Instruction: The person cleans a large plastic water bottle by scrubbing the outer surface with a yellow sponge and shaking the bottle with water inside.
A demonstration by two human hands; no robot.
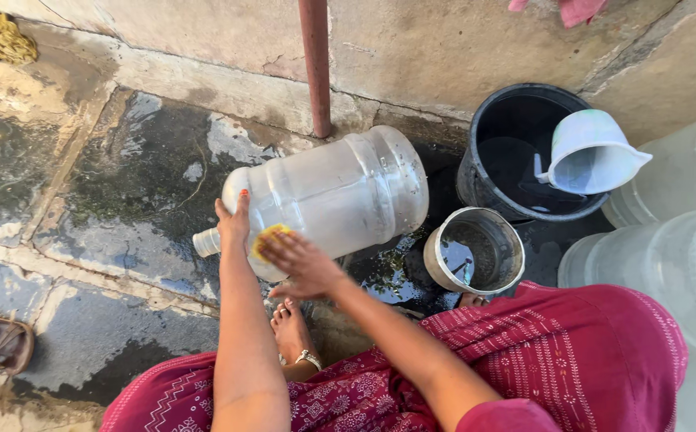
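Nearest: maroon patterned cloth point(524, 368) is covering the person's knees, with a bare foot point(290, 328) showing between the forearms. Left hand point(234, 220) is lying open against the shoulder of a large clear plastic water jar point(332, 196), steadying it. Right hand point(304, 264) is pressing a yellow scrubber point(268, 238) flat onto the jar's side, fingers spread. The jar is lying on its side on the wet stone floor point(124, 200), neck pointing left. Just right, a steel pot point(476, 250) is standing. Beyond, a black bucket point(492, 172) is holding a white jug point(592, 152). A red pipe point(316, 64) is rising against the wall.
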